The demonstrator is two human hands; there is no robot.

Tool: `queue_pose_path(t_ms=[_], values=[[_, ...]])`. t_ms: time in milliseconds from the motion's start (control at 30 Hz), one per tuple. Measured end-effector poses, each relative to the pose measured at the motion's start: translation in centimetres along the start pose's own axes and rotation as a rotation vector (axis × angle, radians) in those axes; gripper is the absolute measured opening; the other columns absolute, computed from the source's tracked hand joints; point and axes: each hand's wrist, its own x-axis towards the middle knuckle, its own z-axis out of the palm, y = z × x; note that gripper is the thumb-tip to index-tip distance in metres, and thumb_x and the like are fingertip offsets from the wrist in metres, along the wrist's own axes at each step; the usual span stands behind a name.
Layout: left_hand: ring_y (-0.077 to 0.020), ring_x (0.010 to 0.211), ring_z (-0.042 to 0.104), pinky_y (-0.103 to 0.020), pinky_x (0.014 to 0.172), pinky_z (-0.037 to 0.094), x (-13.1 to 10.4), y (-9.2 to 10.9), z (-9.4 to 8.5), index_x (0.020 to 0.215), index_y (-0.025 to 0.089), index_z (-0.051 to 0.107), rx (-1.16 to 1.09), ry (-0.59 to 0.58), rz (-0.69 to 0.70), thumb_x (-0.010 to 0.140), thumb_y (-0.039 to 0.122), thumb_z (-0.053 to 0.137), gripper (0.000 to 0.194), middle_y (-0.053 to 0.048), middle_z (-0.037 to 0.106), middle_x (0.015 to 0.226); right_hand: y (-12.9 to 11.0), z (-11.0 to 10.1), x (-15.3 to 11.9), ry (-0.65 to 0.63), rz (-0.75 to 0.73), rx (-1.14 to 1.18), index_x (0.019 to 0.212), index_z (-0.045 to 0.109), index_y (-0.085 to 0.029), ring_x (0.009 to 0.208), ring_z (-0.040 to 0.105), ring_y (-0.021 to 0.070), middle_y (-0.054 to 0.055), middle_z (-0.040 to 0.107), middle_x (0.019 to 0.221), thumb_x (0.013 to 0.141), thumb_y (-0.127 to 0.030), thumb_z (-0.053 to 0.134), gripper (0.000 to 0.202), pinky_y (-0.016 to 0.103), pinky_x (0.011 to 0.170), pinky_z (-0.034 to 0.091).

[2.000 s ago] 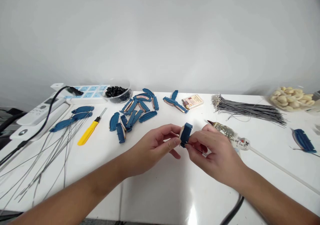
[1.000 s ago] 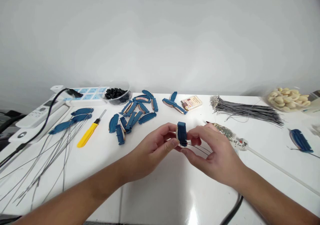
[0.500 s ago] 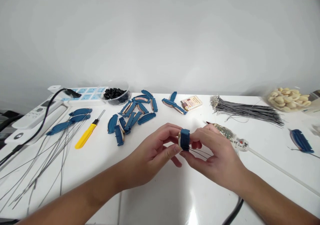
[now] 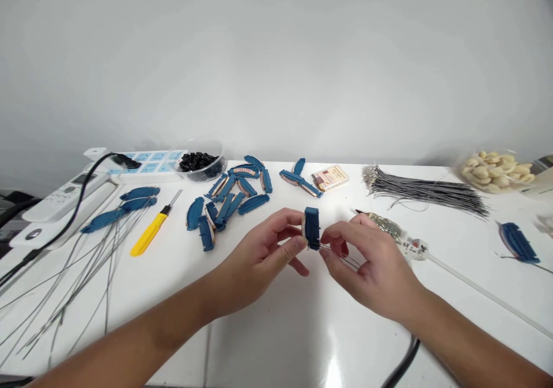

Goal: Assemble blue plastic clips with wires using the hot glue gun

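Note:
Between the thumb and fingers of my left hand (image 4: 274,247) a small blue plastic sign piece (image 4: 311,227) is held upright, its pale printed edge turned to the left. Thin dark wires (image 4: 345,258) run from its lower right side toward my right palm. My right hand (image 4: 374,264) pinches these wires with thumb and forefinger, close beside the piece. Just beyond that hand lies a clear-bodied tool (image 4: 391,229) with a dark tip and a long white rod, like a hot glue gun. My hand partly hides it.
Several blue sign pieces (image 4: 224,204) lie behind my left hand. A yellow screwdriver (image 4: 149,235), wired pieces (image 4: 103,220), a power strip (image 4: 149,175) and a tub of black parts (image 4: 203,172) sit left. A wire bundle (image 4: 427,192), small box (image 4: 330,178) and nut container (image 4: 495,172) stand behind.
The blue piece has risen slightly and shifted left with my left hand, turning more upright. My right fingers have moved off its side onto the wires below.

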Motion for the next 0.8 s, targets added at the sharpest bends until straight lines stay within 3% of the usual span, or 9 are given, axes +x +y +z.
queue_pose_path(t_ms=[200, 500, 800], values=[[-0.0185, 0.111, 0.063, -0.029, 0.083, 0.067, 0.15, 0.04, 0.01, 0.129, 0.023, 0.061, -0.002, 0.021, -0.006, 0.109, 0.033, 0.056, 0.022, -0.005, 0.061, 0.119, 0.21, 0.16, -0.07, 0.017, -0.018, -0.036, 0.085, 0.066, -0.024, 0.068, 0.051, 0.0171, -0.004, 0.062, 0.068, 0.091, -0.016, 0.063, 0.011, 0.032, 0.064, 0.039], [-0.0202, 0.110, 0.063, -0.029, 0.078, 0.067, 0.25, 0.00, 0.14, 0.131, 0.024, 0.063, -0.053, 0.005, -0.037, 0.109, 0.034, 0.055, 0.025, -0.007, 0.061, 0.121, 0.06, 0.16, 0.34, 0.037, -0.214, -0.042, 0.088, 0.063, -0.022, 0.060, 0.045, 0.0114, -0.007, 0.058, 0.068, 0.093, -0.007, 0.060, 0.016, 0.034, 0.071, 0.037], [-0.0197, 0.107, 0.060, -0.030, 0.078, 0.068, 0.15, 0.05, -0.02, 0.131, 0.024, 0.066, 0.025, -0.002, -0.024, 0.109, 0.033, 0.055, 0.026, -0.008, 0.055, 0.125, 0.19, -0.18, 0.31, -0.008, -0.261, -0.060, 0.093, 0.065, -0.022, 0.060, 0.044, 0.0116, -0.006, 0.061, 0.070, 0.095, -0.006, 0.060, 0.017, 0.035, 0.070, 0.036]])
